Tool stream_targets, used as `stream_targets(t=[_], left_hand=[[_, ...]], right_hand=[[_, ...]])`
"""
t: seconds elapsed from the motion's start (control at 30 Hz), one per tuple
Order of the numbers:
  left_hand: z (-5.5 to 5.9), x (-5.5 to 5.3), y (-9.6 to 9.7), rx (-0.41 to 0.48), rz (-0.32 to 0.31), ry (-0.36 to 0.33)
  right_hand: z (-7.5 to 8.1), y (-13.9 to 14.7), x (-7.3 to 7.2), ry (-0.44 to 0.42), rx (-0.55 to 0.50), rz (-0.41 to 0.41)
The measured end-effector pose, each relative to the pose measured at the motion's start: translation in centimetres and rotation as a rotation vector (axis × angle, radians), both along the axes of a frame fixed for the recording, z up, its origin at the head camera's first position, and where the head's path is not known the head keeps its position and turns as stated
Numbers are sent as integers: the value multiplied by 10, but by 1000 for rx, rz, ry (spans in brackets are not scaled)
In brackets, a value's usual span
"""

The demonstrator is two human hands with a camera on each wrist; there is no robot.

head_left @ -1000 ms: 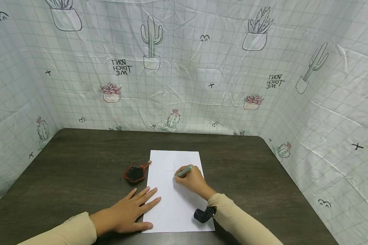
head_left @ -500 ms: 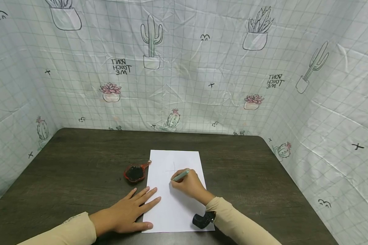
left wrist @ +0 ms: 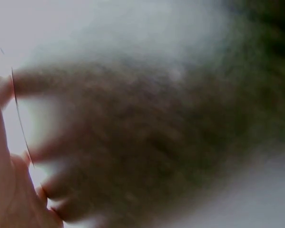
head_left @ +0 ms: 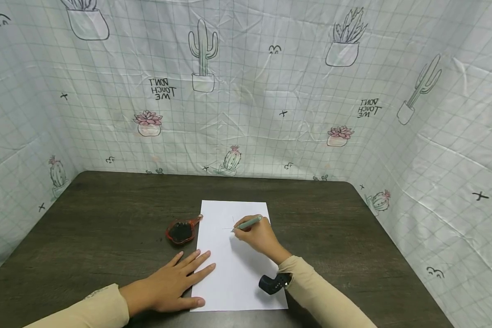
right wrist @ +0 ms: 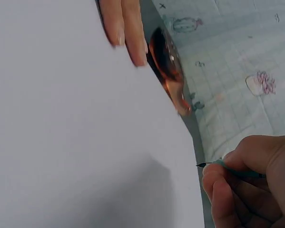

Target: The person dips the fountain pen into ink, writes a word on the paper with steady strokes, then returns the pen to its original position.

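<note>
A white sheet of paper [head_left: 221,282] lies upright on the dark table. In the head view my left hand [head_left: 174,282] rests on its left edge, fingers straight and spread; in the left wrist view blur hides most of that hand. My right hand [head_left: 259,237] pinches a green pen [head_left: 249,222] between thumb and fingers over the sheet's upper part. The pen's dark tip [right wrist: 202,165] shows in the right wrist view; whether it touches the paper I cannot tell. Thin crossing lines [head_left: 228,228] are drawn beside the tip, partly covered by the hand.
Left of the sheet lies a hand-mirror-shaped thing [head_left: 181,232] with an amber-red rim and dark face, its handle reaching the paper's edge. A black device [head_left: 270,284] sits at the right wrist. Cactus-printed cloth [head_left: 250,91] surrounds the dark table [head_left: 119,214].
The right hand with the pen first moved down and left from the crossing lines, then back up and right towards them. The left hand and paper stay put.
</note>
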State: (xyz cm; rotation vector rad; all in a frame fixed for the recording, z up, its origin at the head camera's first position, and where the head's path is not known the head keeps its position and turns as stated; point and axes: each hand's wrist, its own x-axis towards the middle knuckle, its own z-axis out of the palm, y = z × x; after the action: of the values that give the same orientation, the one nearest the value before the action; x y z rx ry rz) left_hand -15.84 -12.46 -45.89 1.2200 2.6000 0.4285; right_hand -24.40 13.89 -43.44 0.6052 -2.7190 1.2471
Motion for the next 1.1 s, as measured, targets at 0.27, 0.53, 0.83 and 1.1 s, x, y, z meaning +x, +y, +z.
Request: stream_targets(t=[0.27,0.53,0.83,1.1], left_hand=[[-3,-1,-1,-3,-9,9],[-9,-4,0,-6,-5,32],[-2,-1,1,-36,2,24],[-6,-2,-1,-36,6,21]], right_hand=[[-10,14,-12,-50,33,-61],[-12,10,-12,-24,34,-36],[-14,9,-11,-13,56,-39],[-11,12,-4,-18,80,-53]])
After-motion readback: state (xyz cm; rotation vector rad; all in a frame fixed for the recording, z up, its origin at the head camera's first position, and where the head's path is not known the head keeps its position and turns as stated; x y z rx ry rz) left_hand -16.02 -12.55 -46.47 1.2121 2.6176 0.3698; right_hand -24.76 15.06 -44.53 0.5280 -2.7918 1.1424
